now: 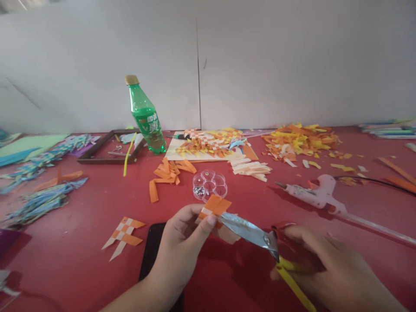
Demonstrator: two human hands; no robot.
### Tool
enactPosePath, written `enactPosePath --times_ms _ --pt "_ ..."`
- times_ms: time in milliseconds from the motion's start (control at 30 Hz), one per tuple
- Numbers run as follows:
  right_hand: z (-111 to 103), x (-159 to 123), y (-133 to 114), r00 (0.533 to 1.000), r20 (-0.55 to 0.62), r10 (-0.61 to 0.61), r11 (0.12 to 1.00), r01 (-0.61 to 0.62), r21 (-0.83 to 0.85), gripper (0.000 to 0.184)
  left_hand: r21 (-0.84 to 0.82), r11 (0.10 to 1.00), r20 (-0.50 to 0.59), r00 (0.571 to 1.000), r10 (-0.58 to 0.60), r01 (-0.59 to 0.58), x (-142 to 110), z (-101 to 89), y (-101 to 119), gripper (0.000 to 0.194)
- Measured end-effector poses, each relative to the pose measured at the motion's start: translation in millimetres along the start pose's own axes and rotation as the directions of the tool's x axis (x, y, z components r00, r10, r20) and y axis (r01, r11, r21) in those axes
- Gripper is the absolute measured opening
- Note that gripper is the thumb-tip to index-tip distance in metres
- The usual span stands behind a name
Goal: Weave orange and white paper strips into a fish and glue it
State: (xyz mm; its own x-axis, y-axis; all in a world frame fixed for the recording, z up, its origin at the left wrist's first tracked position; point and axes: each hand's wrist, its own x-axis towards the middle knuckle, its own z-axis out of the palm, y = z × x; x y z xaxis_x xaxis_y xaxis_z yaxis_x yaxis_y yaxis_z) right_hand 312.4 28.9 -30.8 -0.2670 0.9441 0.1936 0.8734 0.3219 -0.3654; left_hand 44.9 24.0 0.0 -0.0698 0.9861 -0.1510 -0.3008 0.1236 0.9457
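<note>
Near the middle of the table, my left hand (pixel 183 240) pinches a woven paper piece (pixel 215 205) of orange and pale strips between thumb and fingers. My right hand (pixel 325 260) grips a pair of scissors (pixel 250 232) by its red and yellow handles. The blades reach left to the paper, their tips partly hidden behind it and my thumb. A finished-looking woven paper fish (pixel 124 234) in orange and white lies to the left. Under my left forearm is a black phone (pixel 152 247), partly covered. Just beyond the paper sits a clear flower-shaped tray (pixel 217 178) with small googly eyes.
A green bottle (pixel 147 121) stands by a dark frame (pixel 100 161) at the back. Orange strips (pixel 167 175), pale strips (pixel 250 168) and a yellow-orange paper heap (pixel 302 141) lie around. A pink glue gun (pixel 312 195) with its cord rests at right; blue strips (pixel 48 199) lie left.
</note>
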Motion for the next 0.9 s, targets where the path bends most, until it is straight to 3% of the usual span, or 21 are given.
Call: enactPosePath --times_ms 333,900 --pt "0.5 0.1 -6.5 0.996 0.087 0.038 0.998 -0.041 0.037 0.042 -0.010 1.000 -0.012 1.000 0.011 -0.011 -0.9 -1.1 -1.6 0.019" --pt "-5.8 4.6 -9.5 0.999 0.037 0.019 0.999 -0.020 0.040 0.039 0.027 0.999 0.042 0.999 -0.025 0.024 1.0 -4.2 -5.8 0.016"
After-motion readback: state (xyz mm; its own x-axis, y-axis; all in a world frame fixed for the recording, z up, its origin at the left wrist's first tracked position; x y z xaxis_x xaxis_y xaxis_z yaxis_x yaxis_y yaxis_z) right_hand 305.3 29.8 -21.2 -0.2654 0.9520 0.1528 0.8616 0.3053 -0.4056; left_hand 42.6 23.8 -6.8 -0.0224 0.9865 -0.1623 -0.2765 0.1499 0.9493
